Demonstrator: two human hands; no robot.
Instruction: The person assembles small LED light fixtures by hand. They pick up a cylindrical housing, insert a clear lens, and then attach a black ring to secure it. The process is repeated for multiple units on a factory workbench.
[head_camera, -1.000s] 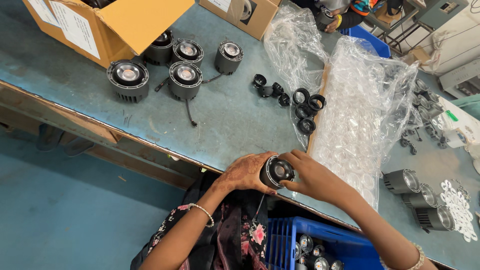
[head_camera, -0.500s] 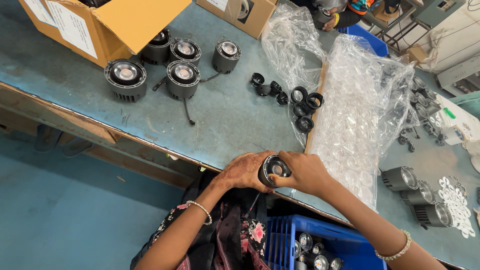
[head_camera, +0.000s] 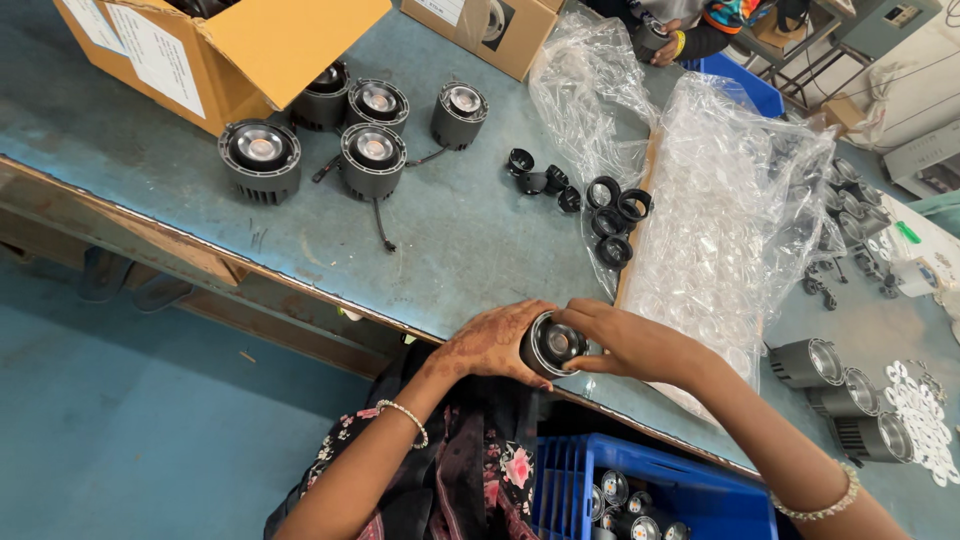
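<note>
Teal-blue table (head_camera: 480, 250), black lamp housings (head_camera: 372, 160), blue crate (head_camera: 560, 480), tan cardboard box (head_camera: 260, 50), floral-patterned dark garment (head_camera: 500, 470)

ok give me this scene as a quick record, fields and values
left hand: grips the side of a small black round lamp housing
right hand: fingers on the housing's front rim
surface: blue-green workbench
lamps on bench: four finned lamp units beside an open cardboard box
small parts: black rings
bag: clear plastic bag of lenses
below: blue crate holding lamps
</note>
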